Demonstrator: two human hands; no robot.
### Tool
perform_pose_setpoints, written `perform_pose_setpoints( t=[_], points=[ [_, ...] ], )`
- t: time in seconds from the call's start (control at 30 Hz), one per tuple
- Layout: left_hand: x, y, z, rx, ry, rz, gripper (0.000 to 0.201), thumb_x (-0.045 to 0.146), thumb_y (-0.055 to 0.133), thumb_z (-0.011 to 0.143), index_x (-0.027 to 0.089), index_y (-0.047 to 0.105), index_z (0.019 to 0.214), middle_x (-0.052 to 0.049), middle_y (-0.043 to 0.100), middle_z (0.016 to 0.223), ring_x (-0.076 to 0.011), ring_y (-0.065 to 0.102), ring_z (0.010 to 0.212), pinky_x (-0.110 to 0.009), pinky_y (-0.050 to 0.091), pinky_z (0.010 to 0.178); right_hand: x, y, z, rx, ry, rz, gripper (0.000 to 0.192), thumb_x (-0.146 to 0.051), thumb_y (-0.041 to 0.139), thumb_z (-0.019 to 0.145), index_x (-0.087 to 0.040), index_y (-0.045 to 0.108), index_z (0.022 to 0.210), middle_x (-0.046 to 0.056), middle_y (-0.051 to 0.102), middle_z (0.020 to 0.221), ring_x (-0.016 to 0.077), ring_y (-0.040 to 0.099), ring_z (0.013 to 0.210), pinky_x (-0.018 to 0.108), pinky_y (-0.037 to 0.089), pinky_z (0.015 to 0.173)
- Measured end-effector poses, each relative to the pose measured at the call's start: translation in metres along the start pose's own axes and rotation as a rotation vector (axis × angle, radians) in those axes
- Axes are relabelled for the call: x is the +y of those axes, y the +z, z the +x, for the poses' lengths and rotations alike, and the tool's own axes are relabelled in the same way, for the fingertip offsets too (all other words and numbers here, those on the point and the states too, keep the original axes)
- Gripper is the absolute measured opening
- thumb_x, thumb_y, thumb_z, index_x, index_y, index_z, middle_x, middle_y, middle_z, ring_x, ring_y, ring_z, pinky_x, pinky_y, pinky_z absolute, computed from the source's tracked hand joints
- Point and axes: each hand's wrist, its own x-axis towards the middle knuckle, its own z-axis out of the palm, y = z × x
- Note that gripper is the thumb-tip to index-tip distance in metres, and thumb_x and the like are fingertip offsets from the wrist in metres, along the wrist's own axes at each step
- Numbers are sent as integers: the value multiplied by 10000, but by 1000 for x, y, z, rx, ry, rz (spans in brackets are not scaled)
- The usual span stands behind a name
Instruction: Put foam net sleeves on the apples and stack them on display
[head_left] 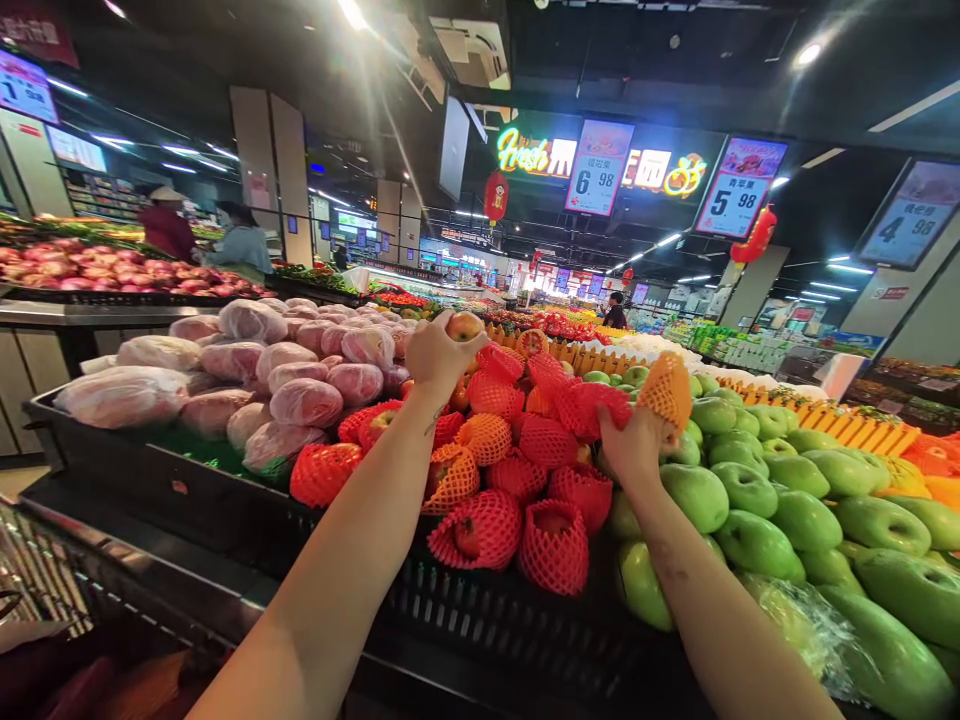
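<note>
My left hand (436, 352) reaches over the middle of the fruit display, its fingers closed round a reddish-yellow apple (464, 326). My right hand (634, 438) is closed on an orange foam fruit net (666, 388), which stands up above the fingers; whether fruit is inside it I cannot tell. A red foam net (594, 408) lies against the thumb of that hand. Below and between both hands are several apples in red foam nets (480, 528) and orange foam nets (486, 440).
Wrapped pinkish fruits (306, 402) are piled on the left, green apples (750, 490) on the right. A black crate (480, 610) edges the display in front. Yellow slats (592, 357) run behind. Price screens (598, 168) hang overhead. People (238, 240) stand at the far left beyond the onions (112, 265).
</note>
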Motion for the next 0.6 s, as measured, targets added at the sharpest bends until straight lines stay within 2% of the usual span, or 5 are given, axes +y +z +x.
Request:
perform_pose_setpoints(
  t=[0.13,0.3,0.43,0.5,0.6],
  points=[
    [-1,12,5,-7,-70,-432,364,506,696,809,215,768,1017,-67,754,945,-233,694,910,-316,536,786,2,-3,9,173,44,177,371,-417,701,753,-308,350,704,207,651,1019,479,464,1279,731,210,1127],
    [5,24,7,-200,-405,-1092,429,542,670,843,183,716,1073,-59,715,873,-143,666,715,-216,444,542,8,2,11,162,154,320,396,-422,733,711,-304,355,698,88,614,919,428,488,1249,709,185,1167],
    [14,18,2,-320,-527,-1329,484,516,714,836,191,652,1189,-55,708,836,-152,697,721,-188,439,505,5,0,6,198,-25,577,280,-451,701,811,-283,486,750,71,656,1015,346,455,1327,578,271,1204],
    [18,13,-1,-383,-517,-1403,470,439,761,805,202,647,1195,-35,702,830,-136,698,716,-170,444,506,-3,-6,3,257,-91,697,222,-459,692,855,-262,592,877,64,677,1131,297,506,1309,506,332,1202],
    [25,8,-8,-449,-441,-1489,322,303,789,778,191,683,1061,0,696,825,-76,656,666,-134,446,511,-20,-18,-1,290,-109,826,270,-481,672,898,-255,669,1044,52,701,1194,250,615,1215,451,410,1177]
  ],
)
